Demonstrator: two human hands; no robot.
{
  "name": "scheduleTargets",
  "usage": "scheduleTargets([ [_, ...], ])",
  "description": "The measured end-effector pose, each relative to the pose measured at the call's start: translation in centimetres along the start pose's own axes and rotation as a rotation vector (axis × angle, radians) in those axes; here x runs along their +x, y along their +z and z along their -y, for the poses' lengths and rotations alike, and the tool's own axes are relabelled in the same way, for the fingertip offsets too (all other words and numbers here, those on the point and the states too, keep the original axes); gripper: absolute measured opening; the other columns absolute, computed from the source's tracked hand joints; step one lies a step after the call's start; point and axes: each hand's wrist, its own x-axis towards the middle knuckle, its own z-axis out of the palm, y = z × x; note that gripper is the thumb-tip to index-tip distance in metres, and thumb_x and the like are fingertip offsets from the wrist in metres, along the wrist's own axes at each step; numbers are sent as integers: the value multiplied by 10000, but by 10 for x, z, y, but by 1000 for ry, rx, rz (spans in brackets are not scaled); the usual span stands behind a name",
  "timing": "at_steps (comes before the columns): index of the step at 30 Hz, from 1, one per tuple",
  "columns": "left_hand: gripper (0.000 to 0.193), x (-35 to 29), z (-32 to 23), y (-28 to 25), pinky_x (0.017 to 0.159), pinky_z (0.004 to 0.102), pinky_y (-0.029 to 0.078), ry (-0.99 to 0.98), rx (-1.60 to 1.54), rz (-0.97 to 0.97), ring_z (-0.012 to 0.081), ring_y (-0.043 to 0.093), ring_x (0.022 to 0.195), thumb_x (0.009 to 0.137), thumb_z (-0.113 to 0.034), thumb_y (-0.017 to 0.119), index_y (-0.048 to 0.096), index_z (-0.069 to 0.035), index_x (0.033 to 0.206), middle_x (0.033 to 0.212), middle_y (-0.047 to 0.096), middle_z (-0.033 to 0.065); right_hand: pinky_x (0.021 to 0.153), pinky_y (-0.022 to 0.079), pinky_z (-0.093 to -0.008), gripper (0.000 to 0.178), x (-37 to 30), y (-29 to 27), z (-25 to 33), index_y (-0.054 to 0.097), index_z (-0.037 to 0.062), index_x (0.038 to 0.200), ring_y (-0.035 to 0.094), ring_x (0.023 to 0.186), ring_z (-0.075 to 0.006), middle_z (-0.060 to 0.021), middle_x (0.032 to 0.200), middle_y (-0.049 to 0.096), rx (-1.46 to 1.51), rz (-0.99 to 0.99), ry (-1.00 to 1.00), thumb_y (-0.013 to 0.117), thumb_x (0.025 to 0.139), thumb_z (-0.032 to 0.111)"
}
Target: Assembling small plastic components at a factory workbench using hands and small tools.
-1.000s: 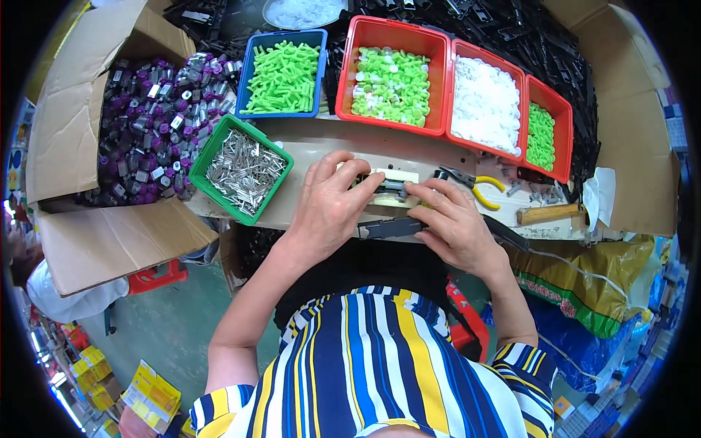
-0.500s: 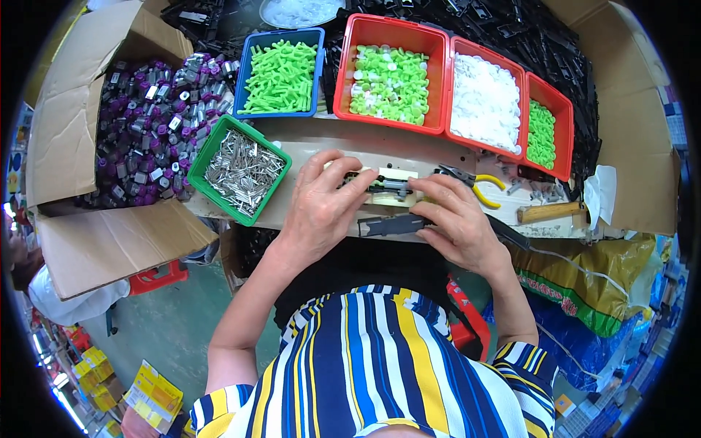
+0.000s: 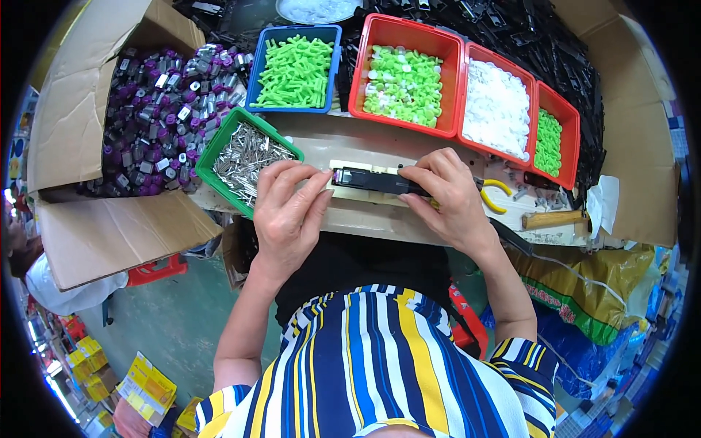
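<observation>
A long black plastic casing lies lengthwise on a cream-coloured block on the bench in front of me. A bit of purple shows at its left end. The fingers of my left hand press that end, index above and thumb lower. My right hand grips the casing's right end between thumb and fingers. What lies inside the casing is covered. Pliers with yellow handles rest just beyond my right hand, partly hidden by it.
Left stands a green bin of metal pins beside a carton with purple-and-grey parts. Along the back are a blue bin of green sticks and red bins of green and white pieces. A wooden handle lies at right.
The dark casing, earlier in front of the block near my right hand, now sits on top of the block over the parts there. My left hand has drawn back left to its end.
</observation>
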Motion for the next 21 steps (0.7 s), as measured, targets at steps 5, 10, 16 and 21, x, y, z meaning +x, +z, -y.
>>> scheduleTargets([
  [5, 309, -4, 2, -1, 818, 392, 506, -7, -8, 3, 302, 591, 975, 725, 34, 768, 723, -17, 1027, 977, 658, 94, 786, 470, -399, 315, 4, 2, 3, 671, 7, 1055, 575, 916, -291, -116, 943, 596, -19, 33, 11, 775, 766, 79],
  [10, 316, -7, 2, 0, 821, 396, 509, -3, -9, 7, 304, 592, 978, 722, 35, 767, 723, -16, 1031, 976, 657, 96, 795, 464, -397, 305, 8, 6, 4, 674, 9, 1053, 572, 925, -289, -113, 947, 597, -25, 59, 21, 773, 776, 92],
  [16, 334, -10, 0, 11, 837, 415, 506, 35, -12, 55, 314, 591, 996, 724, 23, 767, 718, -20, 1051, 1010, 651, 98, 801, 460, -400, 308, 9, 7, 5, 676, 10, 1053, 571, 939, -285, -111, 942, 595, -33, 87, 50, 774, 775, 100],
  [21, 357, -7, -9, 25, 880, 430, 510, 112, -4, 153, 330, 594, 1050, 740, 9, 764, 708, -17, 1091, 1087, 644, 119, 807, 460, -403, 316, 8, 8, 4, 678, 13, 1052, 574, 959, -285, -112, 962, 593, -42, 102, 69, 778, 767, 104],
])
